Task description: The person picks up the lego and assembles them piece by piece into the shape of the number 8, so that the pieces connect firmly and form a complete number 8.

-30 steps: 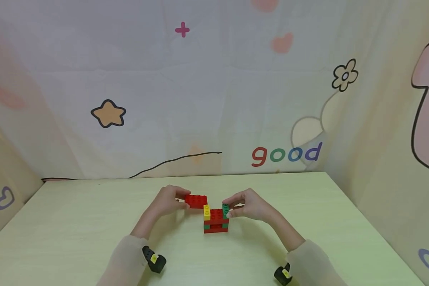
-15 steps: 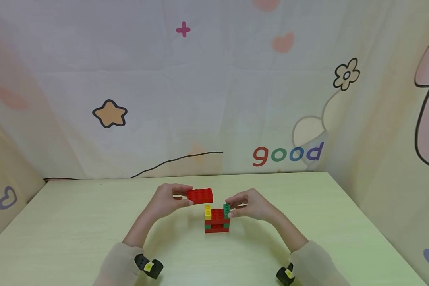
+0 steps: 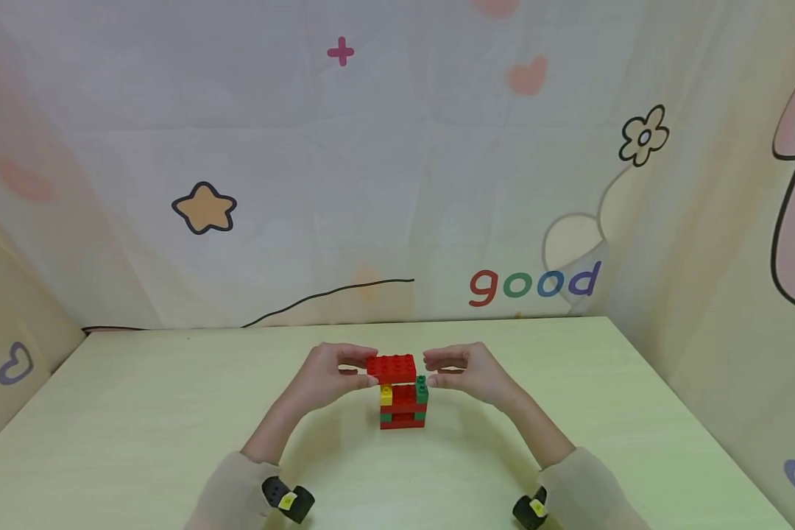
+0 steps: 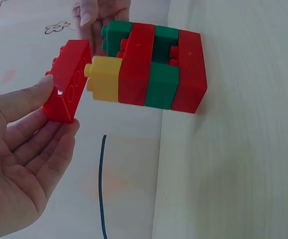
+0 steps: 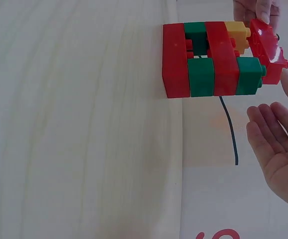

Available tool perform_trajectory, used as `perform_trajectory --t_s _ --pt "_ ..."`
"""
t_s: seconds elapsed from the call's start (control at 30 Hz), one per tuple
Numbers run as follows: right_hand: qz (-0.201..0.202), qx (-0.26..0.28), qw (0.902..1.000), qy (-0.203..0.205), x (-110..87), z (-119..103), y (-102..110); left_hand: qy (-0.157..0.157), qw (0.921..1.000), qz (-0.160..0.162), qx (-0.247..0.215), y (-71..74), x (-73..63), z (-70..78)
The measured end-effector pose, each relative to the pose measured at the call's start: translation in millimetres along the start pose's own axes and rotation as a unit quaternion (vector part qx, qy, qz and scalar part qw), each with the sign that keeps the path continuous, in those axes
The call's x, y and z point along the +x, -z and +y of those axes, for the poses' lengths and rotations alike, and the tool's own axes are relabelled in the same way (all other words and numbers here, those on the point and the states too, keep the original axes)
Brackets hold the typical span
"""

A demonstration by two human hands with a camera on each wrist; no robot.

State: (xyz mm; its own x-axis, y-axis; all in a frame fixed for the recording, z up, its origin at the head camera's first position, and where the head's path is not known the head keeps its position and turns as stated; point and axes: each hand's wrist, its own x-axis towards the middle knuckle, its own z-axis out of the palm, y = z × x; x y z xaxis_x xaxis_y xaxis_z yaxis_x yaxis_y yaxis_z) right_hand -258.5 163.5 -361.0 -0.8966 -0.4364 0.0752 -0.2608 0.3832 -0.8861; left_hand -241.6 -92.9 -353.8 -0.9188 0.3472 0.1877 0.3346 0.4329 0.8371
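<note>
My left hand (image 3: 327,379) pinches one end of a red building brick (image 3: 391,368) between thumb and fingers. In the left wrist view this brick (image 4: 68,82) is slightly tilted, with a small gap between it and the studs of the yellow brick (image 4: 105,78). Below stands a stack of bricks: a red base (image 3: 403,424), small green bricks, another red brick (image 3: 404,397), then yellow at left and green (image 3: 422,390) at right on top. My right hand (image 3: 467,372) is just right of the top green brick, fingers extended, holding nothing; its thumb tip is close to the raised brick's end.
The stack stands on a pale wooden table (image 3: 205,419). Behind it hangs a printed cloth backdrop (image 3: 344,184), meeting the table's far edge. Black wrist cameras (image 3: 297,503) are strapped over both sleeves.
My left hand has lifted the red brick and carried it right, over the stack. My right hand has let go of the top green brick and drawn slightly away. The stack stays in place.
</note>
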Motion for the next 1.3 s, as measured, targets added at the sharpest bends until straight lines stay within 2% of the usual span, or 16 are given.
perform_trajectory --t_s 0.3,0.67,1.07,1.3 --pt "-0.004 0.033 0.9994 0.01 -1.3 -1.6 -0.7 -0.016 0.9997 -0.015 -0.008 -10.8 2.5 6.3" --pt "-0.013 0.023 0.9994 0.024 -1.8 -2.3 -4.5 -0.007 0.9998 -0.02 -0.001 -15.2 2.2 -0.7" --pt "-0.012 0.01 0.9994 0.031 -1.8 -5.4 -2.2 -0.006 0.9999 -0.016 0.004 -15.8 2.4 0.1" --pt "-0.012 0.005 0.9995 0.029 -3.1 -4.9 -3.1 0.03 0.9993 -0.02 -0.013 -16.2 4.3 1.0"
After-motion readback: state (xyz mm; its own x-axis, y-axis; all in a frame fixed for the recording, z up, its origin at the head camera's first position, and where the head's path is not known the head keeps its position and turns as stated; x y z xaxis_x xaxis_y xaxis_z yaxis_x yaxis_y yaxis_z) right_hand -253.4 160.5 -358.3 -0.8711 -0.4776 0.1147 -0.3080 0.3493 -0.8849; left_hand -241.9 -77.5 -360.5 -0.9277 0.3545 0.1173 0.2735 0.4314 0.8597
